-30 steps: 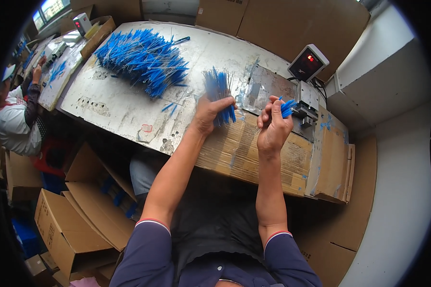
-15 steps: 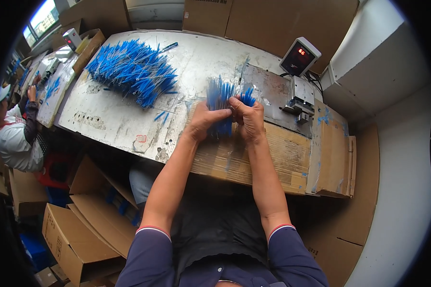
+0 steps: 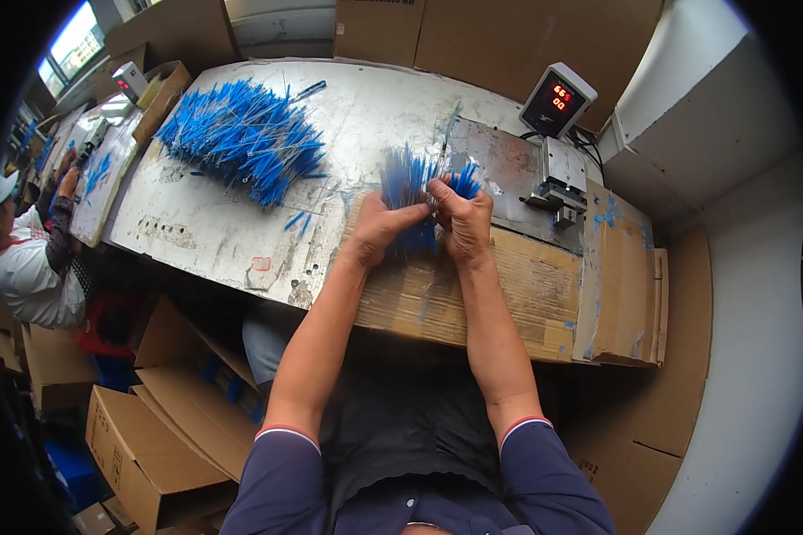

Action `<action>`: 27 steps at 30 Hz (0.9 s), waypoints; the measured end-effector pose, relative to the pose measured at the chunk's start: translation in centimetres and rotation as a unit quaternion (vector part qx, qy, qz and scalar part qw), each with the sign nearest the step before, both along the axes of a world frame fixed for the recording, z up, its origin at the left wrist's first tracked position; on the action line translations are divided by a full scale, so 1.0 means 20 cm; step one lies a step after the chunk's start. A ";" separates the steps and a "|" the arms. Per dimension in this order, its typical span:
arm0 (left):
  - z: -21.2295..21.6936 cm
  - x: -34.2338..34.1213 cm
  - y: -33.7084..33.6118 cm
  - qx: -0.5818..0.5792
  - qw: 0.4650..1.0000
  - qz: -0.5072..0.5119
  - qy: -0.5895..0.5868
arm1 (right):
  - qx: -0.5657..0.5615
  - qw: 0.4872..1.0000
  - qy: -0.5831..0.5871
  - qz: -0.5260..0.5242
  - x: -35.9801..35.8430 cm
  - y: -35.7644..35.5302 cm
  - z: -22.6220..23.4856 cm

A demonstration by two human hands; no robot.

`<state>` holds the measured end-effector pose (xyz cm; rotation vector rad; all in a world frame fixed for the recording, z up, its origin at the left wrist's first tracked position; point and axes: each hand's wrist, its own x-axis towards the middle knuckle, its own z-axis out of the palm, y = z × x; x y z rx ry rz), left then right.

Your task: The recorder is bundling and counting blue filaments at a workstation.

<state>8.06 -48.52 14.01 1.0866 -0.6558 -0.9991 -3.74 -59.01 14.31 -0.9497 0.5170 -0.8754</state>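
Observation:
My left hand is wrapped round a thick bundle of thin blue and silvery sticks, held upright over the cardboard at the front of the table. Touching it from the right, my right hand has its thumb and forefinger pressed against the bundle. A smaller bunch of blue sticks rises from behind the right fingers. Both thumbs nearly meet in front of the bundle. A large heap of the same blue sticks lies on the white table to the left.
A metal fixture stands on a metal plate at right, below a display box with red digits. Brown cardboard covers the front edge. A co-worker sits at far left. An open carton stands on the floor.
The view has shifted slightly. Both hands keep nearly the same place and grip on the sticks. The display now lights two rows of digits. The co-worker's arm has moved a little.

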 end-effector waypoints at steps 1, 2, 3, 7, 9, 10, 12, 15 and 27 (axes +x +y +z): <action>-0.01 0.01 0.00 0.001 1.000 0.001 -0.001 | 0.001 1.000 -0.001 0.001 0.01 0.02 0.02; -0.02 0.02 0.01 -0.007 1.000 -0.003 0.022 | 0.014 1.000 -0.019 -0.003 0.01 0.03 0.04; -0.03 0.04 0.02 -0.016 0.999 -0.006 0.046 | 0.027 0.999 -0.038 -0.006 0.01 0.05 0.06; -0.03 0.03 0.01 -0.025 0.996 -0.005 0.088 | 0.062 0.995 -0.076 0.014 -0.01 -0.01 -0.01; -0.04 0.04 0.00 -0.019 0.998 0.021 0.050 | 0.061 0.997 -0.045 -0.010 0.01 0.01 0.01; -0.04 0.03 0.00 -0.019 0.998 0.020 0.051 | 0.061 0.997 -0.045 -0.011 0.00 0.01 0.00; -0.04 0.04 -0.01 -0.019 0.998 0.022 0.047 | 0.043 0.998 -0.033 0.011 -0.01 0.00 -0.02; -0.04 0.04 0.00 -0.013 0.998 0.014 0.053 | 0.025 0.999 -0.021 0.026 -0.03 -0.02 -0.02; -0.03 0.04 0.01 -0.005 0.999 0.000 0.040 | 0.006 0.999 -0.039 -0.036 0.02 0.04 0.02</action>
